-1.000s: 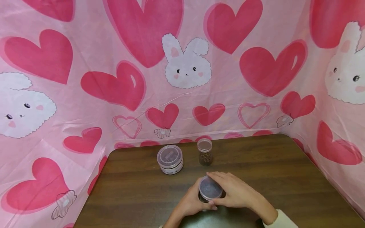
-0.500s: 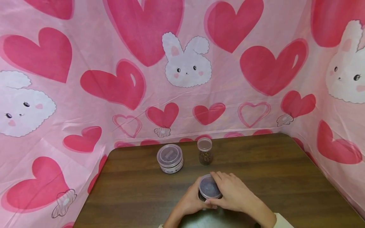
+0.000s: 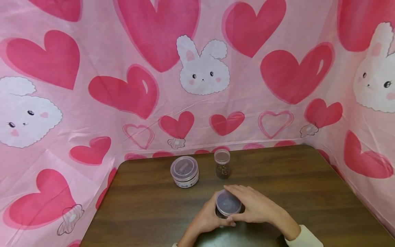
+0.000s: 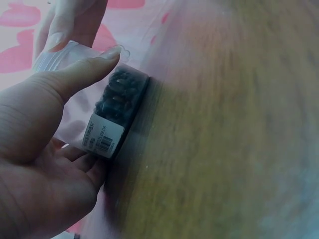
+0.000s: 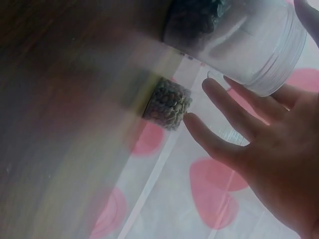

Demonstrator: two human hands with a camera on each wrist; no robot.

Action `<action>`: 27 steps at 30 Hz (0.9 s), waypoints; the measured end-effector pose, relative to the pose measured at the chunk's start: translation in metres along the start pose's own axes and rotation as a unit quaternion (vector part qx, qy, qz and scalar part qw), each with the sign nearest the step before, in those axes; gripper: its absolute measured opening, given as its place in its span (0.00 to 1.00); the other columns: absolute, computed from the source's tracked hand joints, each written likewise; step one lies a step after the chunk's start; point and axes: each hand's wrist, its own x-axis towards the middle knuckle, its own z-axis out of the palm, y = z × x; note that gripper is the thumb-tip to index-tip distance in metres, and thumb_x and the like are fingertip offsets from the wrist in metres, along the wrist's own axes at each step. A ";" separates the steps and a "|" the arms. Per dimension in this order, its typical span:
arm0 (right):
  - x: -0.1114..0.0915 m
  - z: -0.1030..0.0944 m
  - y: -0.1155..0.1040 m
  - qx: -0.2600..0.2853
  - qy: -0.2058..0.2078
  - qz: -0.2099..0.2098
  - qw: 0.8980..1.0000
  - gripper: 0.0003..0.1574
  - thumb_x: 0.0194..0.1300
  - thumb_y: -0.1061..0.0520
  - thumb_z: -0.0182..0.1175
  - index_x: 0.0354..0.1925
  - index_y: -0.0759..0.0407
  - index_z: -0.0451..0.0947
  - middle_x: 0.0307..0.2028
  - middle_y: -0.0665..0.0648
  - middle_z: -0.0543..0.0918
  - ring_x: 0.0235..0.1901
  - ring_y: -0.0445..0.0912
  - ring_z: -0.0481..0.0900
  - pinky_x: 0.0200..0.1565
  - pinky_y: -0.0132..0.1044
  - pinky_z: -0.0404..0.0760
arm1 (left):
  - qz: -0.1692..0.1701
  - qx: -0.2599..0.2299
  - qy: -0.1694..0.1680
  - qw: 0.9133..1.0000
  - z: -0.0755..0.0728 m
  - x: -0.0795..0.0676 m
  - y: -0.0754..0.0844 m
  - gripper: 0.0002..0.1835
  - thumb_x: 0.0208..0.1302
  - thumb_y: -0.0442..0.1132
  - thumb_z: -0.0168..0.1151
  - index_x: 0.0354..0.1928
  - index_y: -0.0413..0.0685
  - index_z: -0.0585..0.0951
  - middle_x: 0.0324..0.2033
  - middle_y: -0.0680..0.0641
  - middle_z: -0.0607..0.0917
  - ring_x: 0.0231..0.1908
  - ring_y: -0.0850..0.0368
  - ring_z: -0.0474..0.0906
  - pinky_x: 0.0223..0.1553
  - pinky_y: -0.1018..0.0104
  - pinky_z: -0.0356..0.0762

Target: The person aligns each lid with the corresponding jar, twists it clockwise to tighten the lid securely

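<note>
A clear plastic jar (image 4: 117,97) with dark pieces at its bottom stands upright on the table under my hands. A small barcode label (image 4: 103,136) is stuck low on its side. My left hand (image 3: 206,216) grips the jar's body, thumb along the near side. Above it, my right hand (image 3: 257,207) holds the rim of the translucent screw lid (image 3: 228,202), thumb in front and fingers at the far right. The right wrist view shows those fingers (image 5: 219,107) spread beside the lid's edge. Most of the jar's body is hidden by the hands in the head view.
Behind my hands stand a wide, low lidded tub (image 3: 184,171) on the left and a narrow clear jar (image 3: 223,168) of brownish pieces. The dark wooden table (image 3: 148,212) ends at pink heart-and-rabbit cloth (image 3: 200,103) at the back and sides.
My right hand turned on the lid half a second ago, then swung back to nearly its earlier pose. The left hand and the jar stay in place.
</note>
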 end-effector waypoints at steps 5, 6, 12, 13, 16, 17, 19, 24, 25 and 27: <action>0.001 0.002 -0.004 -0.032 0.026 0.008 0.999 0.59 0.59 0.18 0.64 0.71 0.56 0.74 0.63 0.51 0.84 0.60 0.47 0.83 0.59 0.55 0.82 | -0.002 -0.004 -0.003 1.000 -0.001 0.000 0.001 0.54 0.48 0.53 0.87 0.75 0.66 0.65 0.64 0.56 0.81 0.62 0.64 0.78 0.67 0.65 0.73; 0.001 0.003 -0.006 -0.043 0.034 0.012 0.998 0.59 0.58 0.17 0.64 0.70 0.57 0.75 0.62 0.52 0.85 0.59 0.47 0.84 0.58 0.54 0.83 | -0.003 -0.006 -0.004 1.000 -0.001 0.000 0.001 0.54 0.48 0.52 0.87 0.75 0.66 0.65 0.65 0.56 0.81 0.62 0.63 0.77 0.67 0.65 0.73; 0.002 0.012 -0.021 -0.135 0.090 0.036 0.986 0.58 0.57 0.15 0.63 0.61 0.60 0.79 0.52 0.56 0.89 0.52 0.48 0.87 0.52 0.51 0.85 | -0.002 -0.002 0.001 1.000 -0.003 0.000 0.003 0.53 0.47 0.49 0.88 0.74 0.64 0.67 0.66 0.53 0.81 0.64 0.61 0.77 0.67 0.64 0.73; 0.002 0.013 -0.023 -0.146 0.094 0.040 0.984 0.57 0.57 0.15 0.64 0.61 0.60 0.79 0.51 0.56 0.89 0.51 0.49 0.87 0.52 0.51 0.85 | 0.000 0.000 0.003 1.000 -0.003 0.000 0.003 0.53 0.46 0.49 0.88 0.74 0.63 0.67 0.66 0.53 0.81 0.64 0.61 0.77 0.67 0.64 0.74; 0.002 0.012 -0.026 -0.147 0.089 0.048 0.984 0.58 0.57 0.15 0.63 0.61 0.61 0.79 0.52 0.57 0.89 0.52 0.50 0.87 0.53 0.52 0.85 | 0.005 0.005 0.006 1.000 -0.003 -0.001 0.003 0.53 0.46 0.48 0.88 0.73 0.62 0.68 0.66 0.52 0.81 0.64 0.61 0.77 0.67 0.64 0.74; 0.001 0.011 -0.025 -0.138 0.080 0.050 0.986 0.59 0.57 0.15 0.62 0.62 0.61 0.79 0.53 0.58 0.89 0.53 0.50 0.87 0.54 0.53 0.85 | 0.005 0.006 0.005 1.000 -0.003 -0.001 0.002 0.53 0.47 0.48 0.88 0.74 0.62 0.67 0.66 0.52 0.81 0.64 0.60 0.77 0.67 0.64 0.74; 0.000 0.008 -0.024 -0.107 0.057 0.054 0.991 0.61 0.58 0.15 0.61 0.65 0.63 0.77 0.56 0.60 0.87 0.56 0.52 0.86 0.55 0.56 0.84 | 0.004 0.005 0.003 1.000 -0.003 -0.001 0.002 0.53 0.47 0.49 0.88 0.75 0.63 0.66 0.66 0.53 0.81 0.65 0.61 0.77 0.68 0.64 0.74; -0.003 0.000 -0.017 -0.031 0.013 0.039 0.999 0.61 0.62 0.19 0.62 0.74 0.61 0.69 0.66 0.59 0.81 0.64 0.53 0.82 0.61 0.59 0.81 | 0.000 0.006 0.000 1.000 -0.001 -0.001 0.003 0.55 0.49 0.51 0.87 0.77 0.63 0.64 0.66 0.55 0.81 0.64 0.63 0.77 0.68 0.65 0.73; -0.003 -0.001 -0.015 -0.025 0.009 0.031 0.999 0.60 0.63 0.20 0.63 0.75 0.60 0.68 0.68 0.57 0.80 0.65 0.52 0.81 0.63 0.58 0.81 | -0.001 0.007 -0.001 1.000 -0.001 -0.001 0.003 0.55 0.49 0.51 0.87 0.77 0.63 0.64 0.66 0.55 0.81 0.64 0.63 0.77 0.68 0.65 0.73; -0.004 -0.003 -0.014 -0.021 0.006 0.017 1.000 0.58 0.65 0.23 0.64 0.76 0.58 0.66 0.70 0.55 0.78 0.67 0.51 0.79 0.63 0.58 0.80 | -0.001 0.005 -0.002 1.000 -0.001 0.000 0.003 0.55 0.49 0.51 0.86 0.77 0.63 0.64 0.66 0.55 0.81 0.64 0.63 0.77 0.68 0.65 0.72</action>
